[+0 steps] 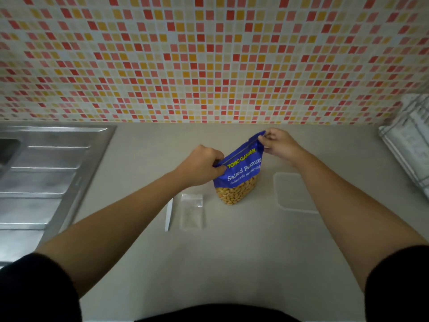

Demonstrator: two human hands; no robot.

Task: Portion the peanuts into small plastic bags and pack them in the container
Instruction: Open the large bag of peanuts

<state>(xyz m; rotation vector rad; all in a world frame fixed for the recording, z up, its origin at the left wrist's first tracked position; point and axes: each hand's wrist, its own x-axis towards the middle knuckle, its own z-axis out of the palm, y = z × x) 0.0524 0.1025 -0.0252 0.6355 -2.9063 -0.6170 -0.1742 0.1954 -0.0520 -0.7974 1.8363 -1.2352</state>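
Glossy blue peanut pouch (pixel 239 173), top corners pinched by left hand (pixel 202 165), right hand (pixel 279 145)

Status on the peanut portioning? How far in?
Done: supplies laid out only. In hand: left hand and right hand pinch the top corners of the blue peanut bag, standing on the counter. Left: the small plastic bags lie flat and unfilled, and the clear container holds nothing visible.
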